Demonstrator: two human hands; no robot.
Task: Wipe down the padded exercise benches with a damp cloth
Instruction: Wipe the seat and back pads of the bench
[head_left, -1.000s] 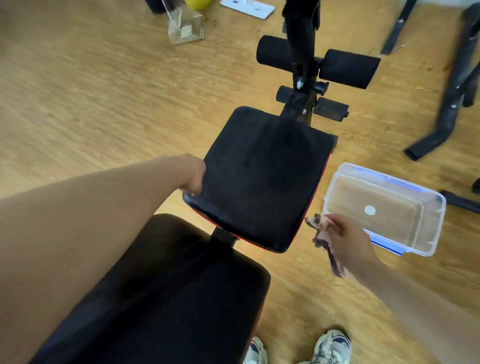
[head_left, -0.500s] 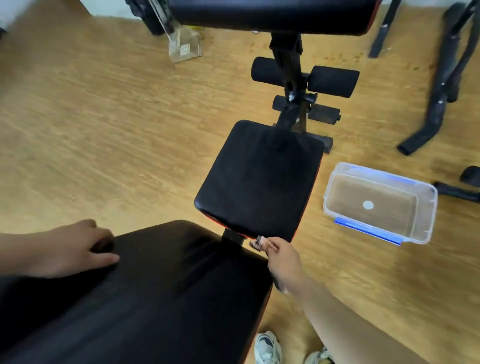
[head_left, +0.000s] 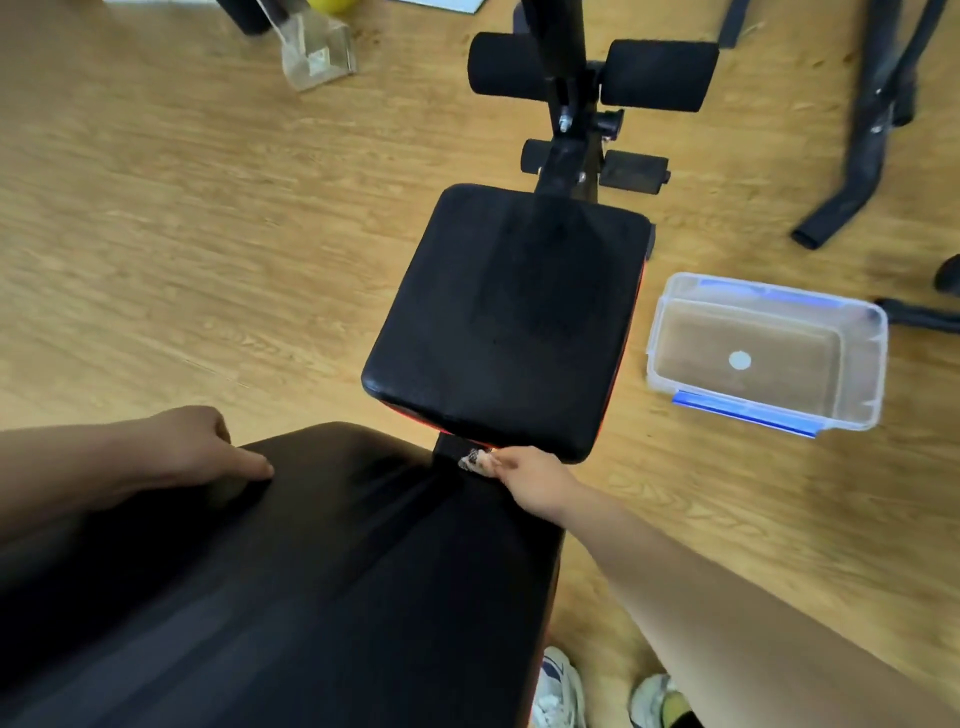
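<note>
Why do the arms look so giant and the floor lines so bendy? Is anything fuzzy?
Head view: the wide-angle lens stretches the edges, so the right forearm swells and the wooden floor lines bow; head view: pale streaks of reflected light lie on the near bench pad; head view: the cloth pinched in the right hand is small and slightly blurred.

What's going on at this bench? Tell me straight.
A person is wiping a black padded exercise bench. Their right hand pinches a patterned cloth at the gap between the seat pad and the long back pad. The left hand rests on the back pad's left edge. A clear plastic container sits on the wooden floor to the right.
</note>
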